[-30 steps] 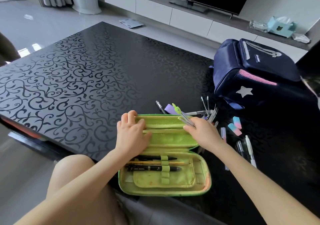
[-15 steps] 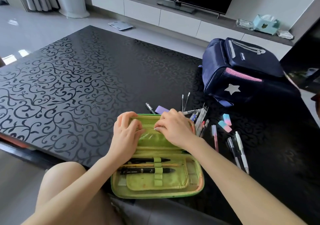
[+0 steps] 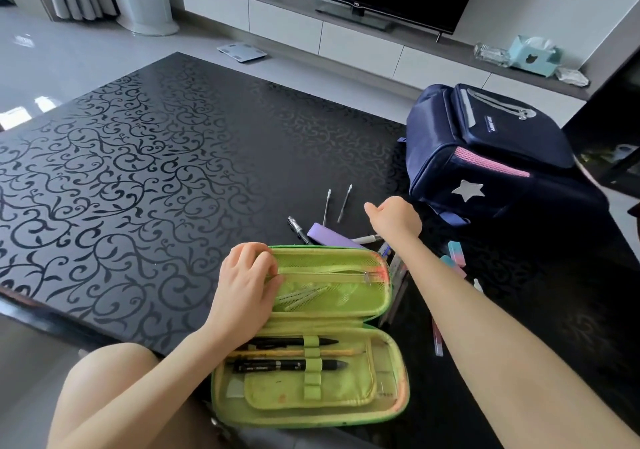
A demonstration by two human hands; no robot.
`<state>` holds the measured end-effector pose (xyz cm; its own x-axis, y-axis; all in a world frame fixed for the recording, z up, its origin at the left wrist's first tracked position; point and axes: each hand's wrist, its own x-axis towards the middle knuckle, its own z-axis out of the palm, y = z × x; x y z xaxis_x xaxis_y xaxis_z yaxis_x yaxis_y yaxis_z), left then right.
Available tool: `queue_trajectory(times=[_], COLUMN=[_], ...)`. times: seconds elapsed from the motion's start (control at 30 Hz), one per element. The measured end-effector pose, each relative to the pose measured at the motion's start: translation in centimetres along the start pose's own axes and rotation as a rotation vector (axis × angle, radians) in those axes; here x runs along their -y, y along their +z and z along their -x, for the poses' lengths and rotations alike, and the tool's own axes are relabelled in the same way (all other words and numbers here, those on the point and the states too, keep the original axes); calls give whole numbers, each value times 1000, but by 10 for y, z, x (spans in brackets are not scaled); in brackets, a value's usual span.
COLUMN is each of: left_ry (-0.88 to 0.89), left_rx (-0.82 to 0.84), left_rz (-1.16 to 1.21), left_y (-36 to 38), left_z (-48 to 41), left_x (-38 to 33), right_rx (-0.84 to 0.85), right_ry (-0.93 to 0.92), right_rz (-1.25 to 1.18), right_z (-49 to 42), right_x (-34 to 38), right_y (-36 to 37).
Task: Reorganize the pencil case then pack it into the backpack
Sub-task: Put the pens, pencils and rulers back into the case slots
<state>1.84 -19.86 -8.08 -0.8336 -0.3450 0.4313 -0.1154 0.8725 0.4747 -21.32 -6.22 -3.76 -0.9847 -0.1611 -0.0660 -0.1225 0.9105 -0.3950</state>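
The green pencil case [image 3: 346, 393] lies open at the table's near edge. Its lower half holds two black pens [image 3: 287, 365] and a pencil under elastic loops. My left hand [image 3: 244, 286] grips the upper flap's left edge beside the zipped mesh pocket [image 3: 332, 292], which shows thin clear sticks inside. My right hand [image 3: 394, 218] hovers beyond the case over loose pens, fingers curled, with nothing visible in it. The navy backpack [image 3: 502, 171] with a silver star lies at the right, zipped.
Loose on the black patterned table [image 3: 138, 171] are a purple box [image 3: 332, 237], a black pen [image 3: 298, 229], two thin refills [image 3: 336, 202], pink-blue erasers [image 3: 456, 251] and a pink pen [image 3: 438, 343]. My bare knee [image 3: 114, 372] is below the table edge.
My right hand left the mesh pocket and moved up and right over the loose pens. The pocket zipper now sits at the right end. My left hand stays on the flap.
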Motion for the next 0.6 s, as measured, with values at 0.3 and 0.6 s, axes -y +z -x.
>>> queue_trajectory(times=[0.3, 0.6], left_ry=[3, -11], left_rx=[-14, -3], left_rz=[3, 3], left_y=[5, 2], left_z=[1, -1], left_x=[2, 1], right_rx=[166, 260], right_ry=[-41, -110], right_rz=[88, 246], right_z=[-17, -23], right_x=[74, 55], right_y=[44, 31])
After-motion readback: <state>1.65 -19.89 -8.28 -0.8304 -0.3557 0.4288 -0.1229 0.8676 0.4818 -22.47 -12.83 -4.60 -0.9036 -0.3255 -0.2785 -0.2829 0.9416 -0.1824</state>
